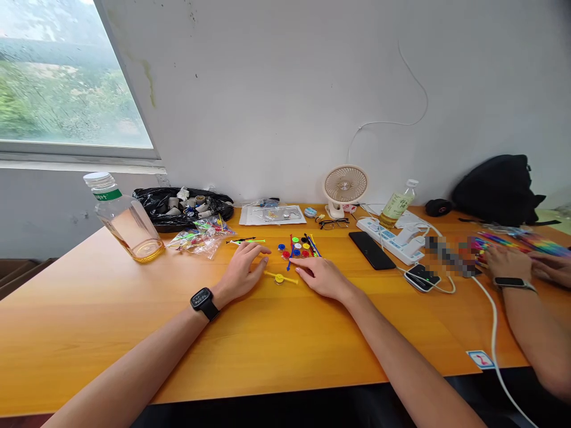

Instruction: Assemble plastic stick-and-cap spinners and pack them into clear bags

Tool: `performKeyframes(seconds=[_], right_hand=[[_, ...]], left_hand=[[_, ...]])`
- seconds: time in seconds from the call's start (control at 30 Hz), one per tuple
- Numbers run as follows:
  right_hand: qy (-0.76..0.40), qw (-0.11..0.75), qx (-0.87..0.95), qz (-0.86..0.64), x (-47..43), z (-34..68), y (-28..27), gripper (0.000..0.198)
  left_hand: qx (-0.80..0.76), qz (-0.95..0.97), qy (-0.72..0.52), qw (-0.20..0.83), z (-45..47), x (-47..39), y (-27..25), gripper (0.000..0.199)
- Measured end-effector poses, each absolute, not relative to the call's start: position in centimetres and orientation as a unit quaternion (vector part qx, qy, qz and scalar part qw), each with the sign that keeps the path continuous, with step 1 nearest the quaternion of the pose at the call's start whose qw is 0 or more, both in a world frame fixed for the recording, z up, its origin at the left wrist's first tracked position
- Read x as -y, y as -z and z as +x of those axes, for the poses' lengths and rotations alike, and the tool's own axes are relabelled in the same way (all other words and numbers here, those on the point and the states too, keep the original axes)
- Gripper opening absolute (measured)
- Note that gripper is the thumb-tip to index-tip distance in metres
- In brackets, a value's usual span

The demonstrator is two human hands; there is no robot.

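Note:
My left hand (244,270) rests over the table with its fingers loosely spread and nothing in them. Its thumb is close to the left end of a yellow stick with a round yellow disc (279,278) at its middle, lying flat. My right hand (323,277) has its index finger stretched out, the tip at or just beside a blue arrow-ended stick (290,257); I cannot tell whether it touches. Beyond the fingertips lie several small round discs in red, blue, white, green and black, with more coloured sticks (313,244). Behind my left hand are thin black and green sticks (243,241).
Left stand a tilted-looking drink bottle (129,226), a clear bag of parts (205,236) and a black plastic bag (147,202). Toward the right are a fan (345,184), glasses (334,223), a phone (372,250), a power strip (390,241) and cables. Another person's hands (508,264) work far right.

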State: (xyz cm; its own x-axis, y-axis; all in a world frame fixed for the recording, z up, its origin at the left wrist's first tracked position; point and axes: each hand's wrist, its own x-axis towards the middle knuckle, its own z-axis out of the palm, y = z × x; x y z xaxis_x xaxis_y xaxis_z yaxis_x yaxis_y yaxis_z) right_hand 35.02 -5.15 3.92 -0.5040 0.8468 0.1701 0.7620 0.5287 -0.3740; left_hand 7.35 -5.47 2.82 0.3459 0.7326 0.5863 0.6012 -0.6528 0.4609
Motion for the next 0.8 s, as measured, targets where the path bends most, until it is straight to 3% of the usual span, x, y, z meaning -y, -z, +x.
performKeyframes(seconds=[0.57, 0.8], right_hand=[[-0.119, 0.199, 0.846, -0.48, 5.07, 34.83, -4.23, 0.01], [-0.122, 0.182, 0.824, -0.523, 5.01, 34.84, -4.39, 0.01]], left_hand=[[-0.395, 0.822, -0.398, 0.101, 7.39, 5.59, -2.83, 0.015], [-0.391, 0.824, -0.395, 0.108, 7.44, 5.65, -3.04, 0.017]])
